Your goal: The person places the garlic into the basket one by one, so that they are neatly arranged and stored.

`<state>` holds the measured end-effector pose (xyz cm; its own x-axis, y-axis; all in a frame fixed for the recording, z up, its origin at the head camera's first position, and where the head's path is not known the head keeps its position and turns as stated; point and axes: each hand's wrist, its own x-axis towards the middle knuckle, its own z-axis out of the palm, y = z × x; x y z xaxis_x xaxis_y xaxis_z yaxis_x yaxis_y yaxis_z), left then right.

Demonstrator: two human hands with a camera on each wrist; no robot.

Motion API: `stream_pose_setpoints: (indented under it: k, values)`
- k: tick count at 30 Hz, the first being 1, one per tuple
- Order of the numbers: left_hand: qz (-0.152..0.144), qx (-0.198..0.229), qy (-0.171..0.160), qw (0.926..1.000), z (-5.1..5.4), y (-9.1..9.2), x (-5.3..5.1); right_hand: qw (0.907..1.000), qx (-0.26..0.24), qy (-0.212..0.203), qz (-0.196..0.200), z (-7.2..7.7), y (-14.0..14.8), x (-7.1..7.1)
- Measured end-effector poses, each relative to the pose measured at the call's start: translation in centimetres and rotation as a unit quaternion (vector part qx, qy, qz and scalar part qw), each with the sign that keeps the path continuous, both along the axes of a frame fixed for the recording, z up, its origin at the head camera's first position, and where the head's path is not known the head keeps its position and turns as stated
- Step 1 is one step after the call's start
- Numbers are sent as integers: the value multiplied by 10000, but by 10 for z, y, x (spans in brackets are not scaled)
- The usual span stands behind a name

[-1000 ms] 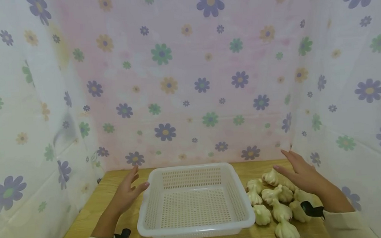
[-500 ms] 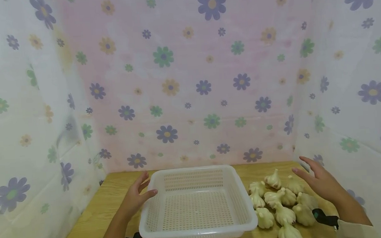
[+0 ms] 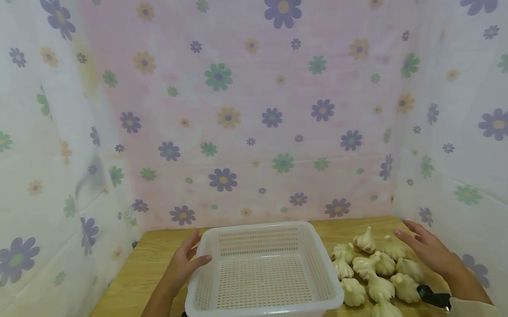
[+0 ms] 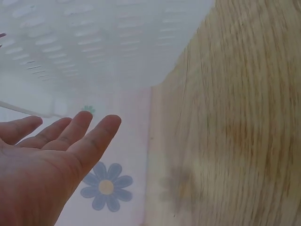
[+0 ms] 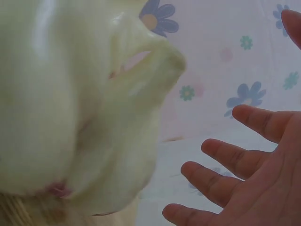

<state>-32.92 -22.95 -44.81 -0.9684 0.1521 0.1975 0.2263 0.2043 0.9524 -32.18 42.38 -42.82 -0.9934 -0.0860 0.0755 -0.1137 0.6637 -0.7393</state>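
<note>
A white plastic basket (image 3: 263, 313) with slotted walls sits in the middle of the table. Beside its left wall is my left hand (image 3: 183, 267), fingers extended and the thumb over the rim; whether it touches is unclear. The left wrist view shows that hand (image 4: 51, 160) below the basket wall (image 4: 117, 52), holding nothing. Several garlic bulbs (image 3: 379, 286) lie in a group right of the basket. My right hand (image 3: 434, 251) hovers at the right side of this group, fingers spread. In the right wrist view, large garlic bulbs (image 5: 117, 132) stand apart from the spread fingers (image 5: 244, 162).
The wooden table (image 3: 122, 292) reaches back to a flower-printed cloth (image 3: 251, 105), which also hangs on the left and right sides. Dark wrist straps (image 3: 435, 298) show at both sleeves. Bare wood lies left of the basket.
My left hand has moved right, closer to the basket's left rim. The right hand has moved right and lower, to the outer side of the garlic. The head view has shifted slightly.
</note>
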Motion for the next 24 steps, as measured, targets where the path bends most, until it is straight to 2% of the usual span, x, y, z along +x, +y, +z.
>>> stream_pose_setpoints:
  k: [7, 11, 19, 24]
  values:
    - [-151, 283, -157, 9994, -2, 1, 0, 9991, 155, -345, -191, -12, 7, -7]
    - [-218, 404, -138, 9989, -4, 1, -1, 9982, 113, -548, -237, -15, 10, -8]
    - [-81, 444, -187, 9988, -7, 4, -2, 9961, -299, -822, -144, -24, 14, -9]
    - [-6, 429, -252, 9988, -9, 5, -1, 9958, -222, -892, -37, -26, 14, -9]
